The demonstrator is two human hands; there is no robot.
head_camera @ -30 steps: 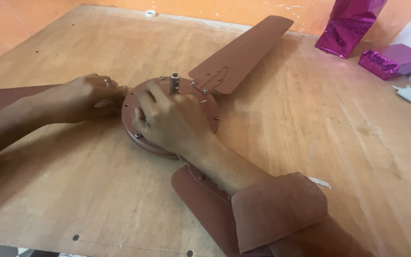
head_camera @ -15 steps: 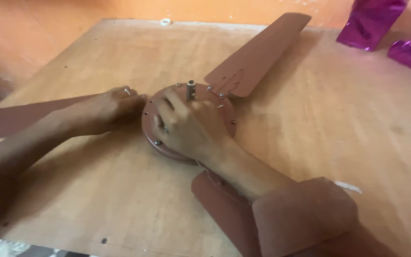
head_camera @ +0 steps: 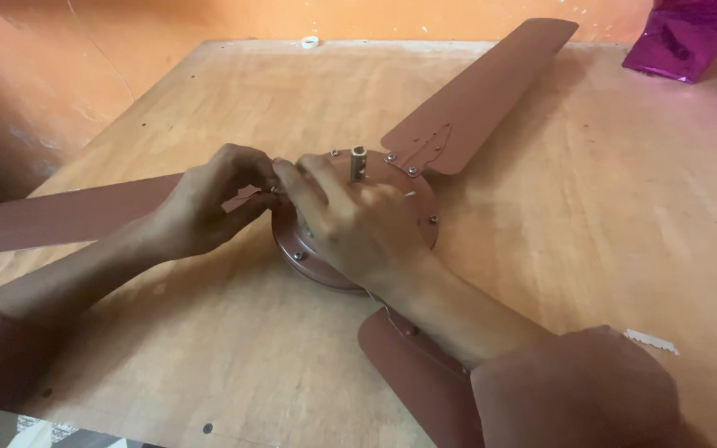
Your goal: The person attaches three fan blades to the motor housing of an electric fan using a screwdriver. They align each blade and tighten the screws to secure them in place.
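The brown ceiling fan motor hub (head_camera: 408,207) lies flat near the middle of the wooden table (head_camera: 591,216), its short metal shaft (head_camera: 358,160) standing upright from the top. Three brown blades join it: the far blade (head_camera: 491,91) runs toward the table's back right, the left blade (head_camera: 68,217) stretches out to the left edge, and the near blade (head_camera: 412,377) points toward the person, partly under the right forearm. The right hand (head_camera: 358,228) rests palm down over the hub, fingers bent toward its left rim. The left hand (head_camera: 209,203) meets it there, fingertips pinched together at the joint of the left blade and the hub; whether they grip a small part I cannot tell. Purple foil packages (head_camera: 690,37) sit at the far right corner, and a small white ring (head_camera: 309,41) lies at the back edge.
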